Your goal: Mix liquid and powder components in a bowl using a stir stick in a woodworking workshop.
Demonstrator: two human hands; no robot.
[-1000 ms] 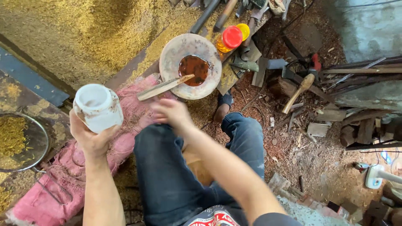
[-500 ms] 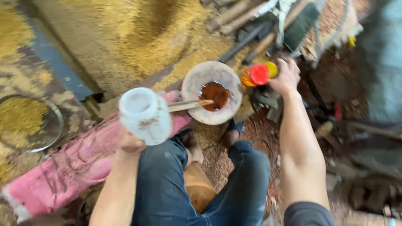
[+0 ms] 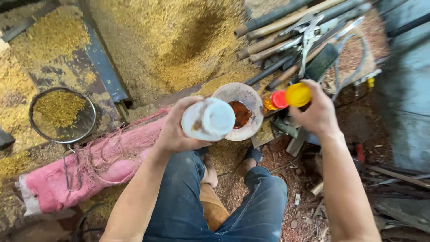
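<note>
- Nearest the camera, the person's knees in blue jeans [image 3: 210, 201] fill the lower middle; a brown block sits between the legs, and wood chips cover the floor [image 3: 291, 210] around the feet
- The left hand [image 3: 179, 127] is wrapped closed around a white jar [image 3: 209, 118], held up above the left knee; the jar's round end faces the camera, so its long axis points roughly up at the lens
- The right hand [image 3: 316, 112] is out to the right at about the same height, fingers curled shut around a yellow cap [image 3: 298, 94]; whether the cap is on a bottle or loose I cannot tell
- The cap lies to the right of the jar, well apart from it, with nothing but open air between the two hands; the right hand has it already, the left is the farther one
- Just past the jar, a round bowl [image 3: 244, 101] holds a dark red-brown paste; the jar partly covers its left edge in this view
- A red cap [image 3: 279, 99] sits just beside the yellow one, between it and the bowl
- Left of the knees a pink mesh sack [image 3: 98, 161] lies lengthwise along the floor; beyond it a round wire sieve [image 3: 62, 115] holds yellow sawdust
- Farthest off, a heap of sawdust [image 3: 179, 40] fills the top middle; at top right lie wooden handles and metal tools [image 3: 304, 33], side by side
</note>
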